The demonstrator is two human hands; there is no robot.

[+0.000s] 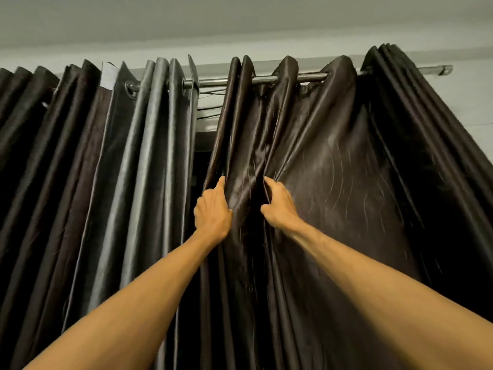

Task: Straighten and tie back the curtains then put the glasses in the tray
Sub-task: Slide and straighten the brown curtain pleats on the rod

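Note:
Two dark, shiny curtains hang by eyelets from a metal rod [288, 79] near the ceiling. The left curtain [112, 166] is gathered in tight folds. The right curtain [338, 166] spreads wider, with a deep fold at its left side. My left hand [212, 209] grips the right curtain's left edge, fingers curled into the cloth. My right hand [280, 206] grips a fold of the same curtain a little to the right, fingers tucked behind the fabric. Both arms reach up and forward. No glasses or tray are in view.
A narrow dark gap [198, 166] between the two curtains shows part of a window frame. Above the rod run the grey wall and ceiling [240, 28]. The rod's right end [442, 70] pokes out past the right curtain.

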